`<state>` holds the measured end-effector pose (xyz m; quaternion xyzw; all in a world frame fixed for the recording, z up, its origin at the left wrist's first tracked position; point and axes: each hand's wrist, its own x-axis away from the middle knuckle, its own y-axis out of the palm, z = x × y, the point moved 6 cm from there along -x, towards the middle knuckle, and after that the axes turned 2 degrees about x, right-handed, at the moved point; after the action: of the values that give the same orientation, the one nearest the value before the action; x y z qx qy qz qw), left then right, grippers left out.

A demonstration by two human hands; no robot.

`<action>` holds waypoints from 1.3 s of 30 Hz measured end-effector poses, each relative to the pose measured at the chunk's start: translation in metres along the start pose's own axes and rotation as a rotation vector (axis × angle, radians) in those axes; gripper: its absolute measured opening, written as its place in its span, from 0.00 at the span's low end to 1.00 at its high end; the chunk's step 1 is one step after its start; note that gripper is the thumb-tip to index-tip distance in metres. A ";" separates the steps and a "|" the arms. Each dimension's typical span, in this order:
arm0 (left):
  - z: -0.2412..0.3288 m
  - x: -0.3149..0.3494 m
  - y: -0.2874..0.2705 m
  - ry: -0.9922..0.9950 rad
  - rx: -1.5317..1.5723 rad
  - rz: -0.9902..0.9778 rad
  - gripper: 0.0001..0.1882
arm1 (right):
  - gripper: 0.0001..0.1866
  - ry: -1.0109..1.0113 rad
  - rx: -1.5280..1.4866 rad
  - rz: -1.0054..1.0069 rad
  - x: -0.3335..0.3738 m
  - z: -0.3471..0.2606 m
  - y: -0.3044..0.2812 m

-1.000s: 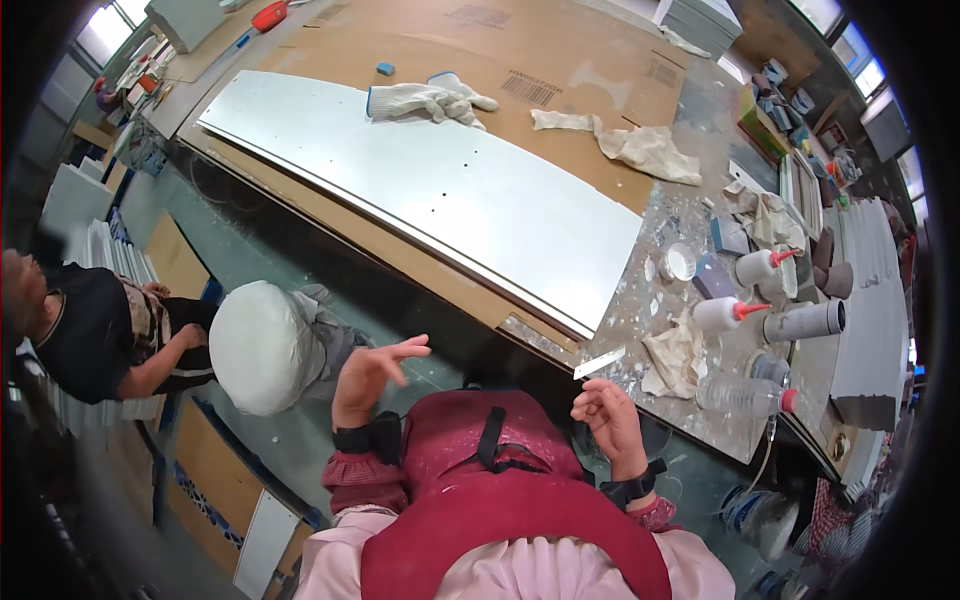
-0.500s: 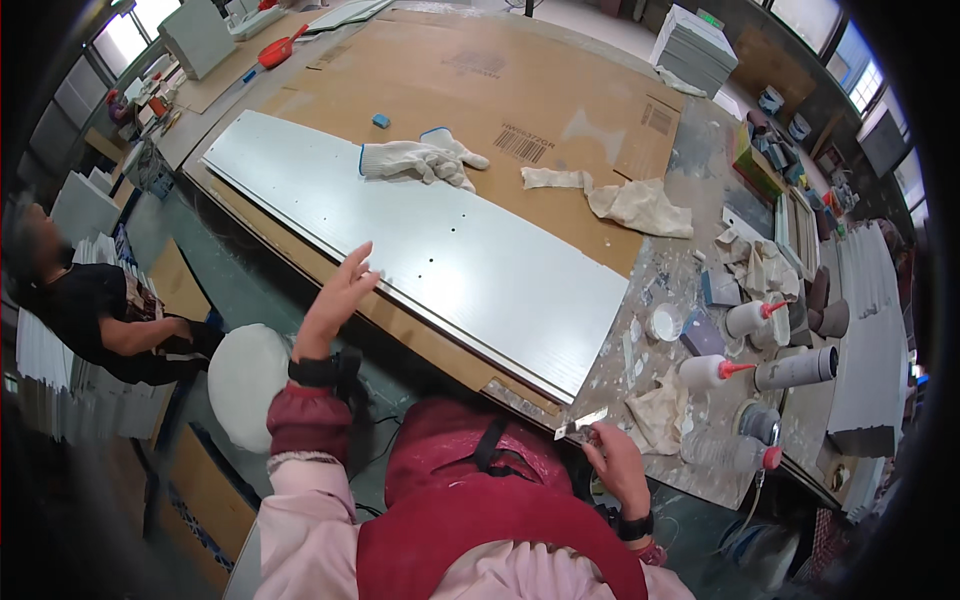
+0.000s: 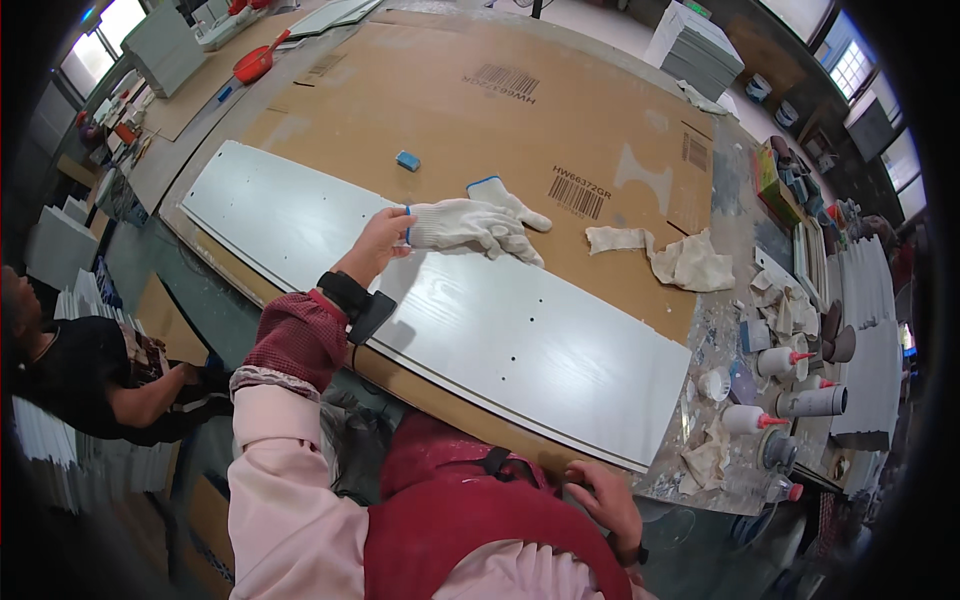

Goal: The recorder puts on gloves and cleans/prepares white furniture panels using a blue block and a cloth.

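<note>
My left hand (image 3: 380, 243) reaches across the long white panel (image 3: 480, 340) and pinches the blue-edged cuff of a white knitted work glove (image 3: 460, 226). That glove lies partly over the panel's far edge. Against it, on the cardboard, rests a second white glove (image 3: 518, 207). My right hand (image 3: 608, 505) is low by the panel's near right end, close to my red apron. Its fingers are loosely bent and apart, and I see nothing in them. The panel has several small dark holes and lies on brown cardboard (image 3: 430, 110).
A blue block (image 3: 407, 160) and a cream rag (image 3: 693, 264) lie on the cardboard. At right are white bottles with red tips (image 3: 745, 419), a grey can (image 3: 812, 401) and more rags. A red pan-shaped tool (image 3: 254, 65) is at far left. A person (image 3: 90, 370) sits at left.
My left hand has moved forward and right from the panel's near edge and taken hold of the glove cuff. The small metal scraper at my right hand no longer shows. My view has shifted.
</note>
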<state>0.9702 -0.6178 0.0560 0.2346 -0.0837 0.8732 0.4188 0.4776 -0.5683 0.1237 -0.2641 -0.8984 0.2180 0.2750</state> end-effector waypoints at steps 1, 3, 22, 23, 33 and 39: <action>0.002 -0.010 -0.002 -0.006 -0.003 -0.011 0.18 | 0.17 -0.015 -0.026 -0.038 -0.010 -0.016 0.006; 0.007 -0.025 -0.004 0.021 -0.071 -0.039 0.16 | 0.17 -0.042 -0.038 -0.032 -0.028 -0.036 0.012; 0.145 0.077 0.098 1.229 -0.660 0.261 0.18 | 0.20 -0.431 -0.198 0.120 -0.149 -0.191 -0.011; 0.145 0.082 0.112 1.242 -0.655 0.251 0.18 | 0.19 -0.436 -0.200 0.167 -0.157 -0.192 -0.011; 0.139 0.105 0.178 1.299 -0.568 0.189 0.22 | 0.12 -0.548 -0.080 0.394 -0.165 -0.197 0.002; 0.126 0.104 0.196 1.345 -0.646 0.199 0.22 | 0.12 -0.559 -0.036 0.457 -0.157 -0.204 0.008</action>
<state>0.8057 -0.7137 0.2261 -0.4926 -0.0827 0.7939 0.3467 0.7162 -0.6049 0.2139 -0.3929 -0.8604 0.3217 -0.0418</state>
